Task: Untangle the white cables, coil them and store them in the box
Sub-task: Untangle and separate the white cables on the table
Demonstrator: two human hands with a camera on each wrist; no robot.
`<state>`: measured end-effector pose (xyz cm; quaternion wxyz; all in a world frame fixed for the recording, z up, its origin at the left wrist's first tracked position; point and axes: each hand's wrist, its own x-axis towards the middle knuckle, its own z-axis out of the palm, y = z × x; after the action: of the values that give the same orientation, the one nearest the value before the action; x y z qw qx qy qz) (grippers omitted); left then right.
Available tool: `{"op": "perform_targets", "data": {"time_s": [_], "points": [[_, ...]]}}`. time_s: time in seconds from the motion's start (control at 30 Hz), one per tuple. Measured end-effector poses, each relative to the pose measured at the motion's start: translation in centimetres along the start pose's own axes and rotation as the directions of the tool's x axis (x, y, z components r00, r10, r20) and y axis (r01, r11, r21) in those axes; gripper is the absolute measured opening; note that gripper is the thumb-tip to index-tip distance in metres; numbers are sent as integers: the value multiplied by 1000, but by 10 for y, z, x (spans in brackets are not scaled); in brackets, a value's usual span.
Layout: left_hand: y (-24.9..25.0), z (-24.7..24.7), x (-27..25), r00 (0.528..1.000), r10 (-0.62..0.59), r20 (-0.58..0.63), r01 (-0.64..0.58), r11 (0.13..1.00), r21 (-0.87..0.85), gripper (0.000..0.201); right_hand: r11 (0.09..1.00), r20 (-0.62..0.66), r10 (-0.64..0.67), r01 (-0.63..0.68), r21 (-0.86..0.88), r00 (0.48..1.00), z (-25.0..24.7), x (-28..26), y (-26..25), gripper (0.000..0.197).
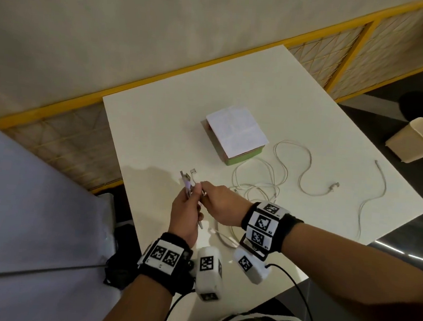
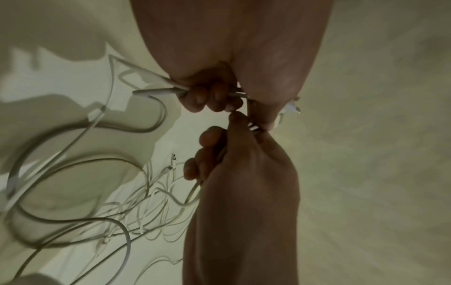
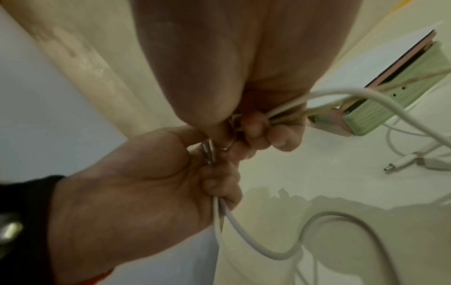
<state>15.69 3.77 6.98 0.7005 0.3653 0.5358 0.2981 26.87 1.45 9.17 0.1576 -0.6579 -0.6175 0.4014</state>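
Cables (image 1: 254,187), white, limp and light, tangled at frame centre below the closed box (image 1: 235,134), are gripped near their plugs by left hand (image 1: 185,214) and right hand (image 1: 220,204), fingers curled.

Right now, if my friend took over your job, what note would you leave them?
Left hand: grips a bunch of white cables just behind their plugs.
Right hand: fingers curled round strands of the same bunch, right beside the left hand.
The rest of the cables lie loose and tangled on the table, near the box; its lid is shut.
Done: plug ends gathered.
Left: untangle, coil each cable, open the box, store them.
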Motion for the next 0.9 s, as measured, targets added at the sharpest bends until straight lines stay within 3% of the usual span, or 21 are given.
{"op": "perform_targets", "data": {"time_s": [0.1,0.2,0.37,0.47,0.53,0.67,0.8,0.83,0.9], "points": [[1,0,-3,998,17,68,-18,1000,14,22,998,-19,-52,51,-36,998,2,-3,4,32],[5,-2,2,999,26,33,-26,1000,-13,27,995,-45,-44,40,-96,998,4,-5,4,32],[27,-13,19,999,-35,0,33,944,-329,33,982,-42,-2,-6,-191,999,-8,-10,22,29],[39,-26,26,996,-62,-72,16,856,-517,37,953,-32,165,-168,-250,986,-22,-13,51,35],[46,-44,32,989,-51,-139,-38,819,-572,38,924,-97,292,-307,-227,951,-38,-20,76,34],[43,-73,42,978,-69,-196,-54,826,-562,41,887,-221,424,-452,-93,878,-66,-33,100,28],[33,-70,35,970,-77,-231,-52,862,-505,39,894,-376,441,-359,270,815,-77,-32,89,30],[31,-68,31,971,-64,-230,-51,885,-462,38,896,-394,429,-327,301,813,-76,-32,82,30],[29,-59,22,980,14,-196,-78,944,-321,33,927,-401,375,-334,169,836,-71,-31,63,32]]}}
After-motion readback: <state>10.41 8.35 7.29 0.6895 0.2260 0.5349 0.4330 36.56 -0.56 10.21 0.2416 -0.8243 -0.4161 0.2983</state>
